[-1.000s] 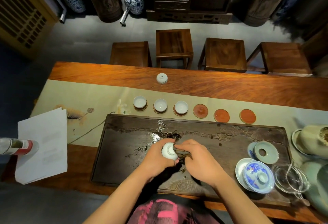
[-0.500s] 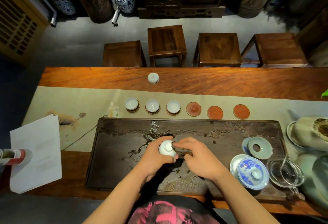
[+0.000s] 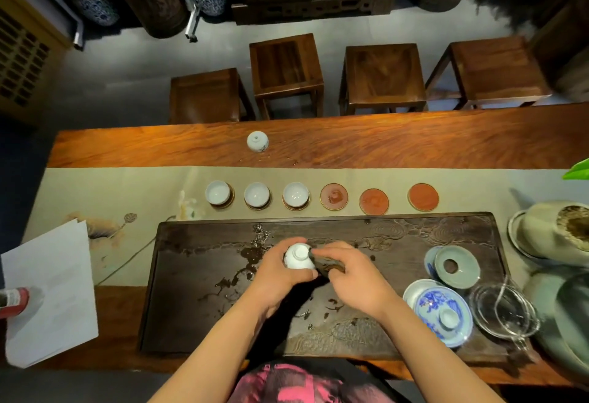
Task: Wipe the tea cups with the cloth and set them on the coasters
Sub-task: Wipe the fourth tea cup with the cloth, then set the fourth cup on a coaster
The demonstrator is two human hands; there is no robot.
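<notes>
My left hand (image 3: 280, 272) is closed around a white tea cup (image 3: 298, 256), which I hold upside down over the middle of the dark wooden tea tray (image 3: 197, 307); only its foot ring and part of its wall show, the rest is hidden inside my fingers. My right hand (image 3: 353, 281) is pinching a dark cloth (image 3: 325, 264) and presses it against the right side of the cup. Most of the cloth is covered by my fingers, so I cannot tell its size or its shape.

Beyond the far edge of the tray, on the pale runner (image 3: 111, 189), stands a row of six round coasters. The three left ones each carry a white cup, mouth up: first cup (image 3: 218, 192), second cup (image 3: 257, 194), third cup (image 3: 295, 194). Their coasters show only as thin rims under them. The three right ones are bare: fourth coaster (image 3: 334, 197), fifth coaster (image 3: 374, 201), sixth coaster (image 3: 423, 197).

Farther beyond the tray, on the bare wood of the worktop (image 3: 414, 144), one more cup (image 3: 257, 141) stands upside down.

On the right end of the tray is a blue and white lidded bowl (image 3: 441, 315); the glass vessel (image 3: 503, 311) beside it is hard to make out.
</notes>
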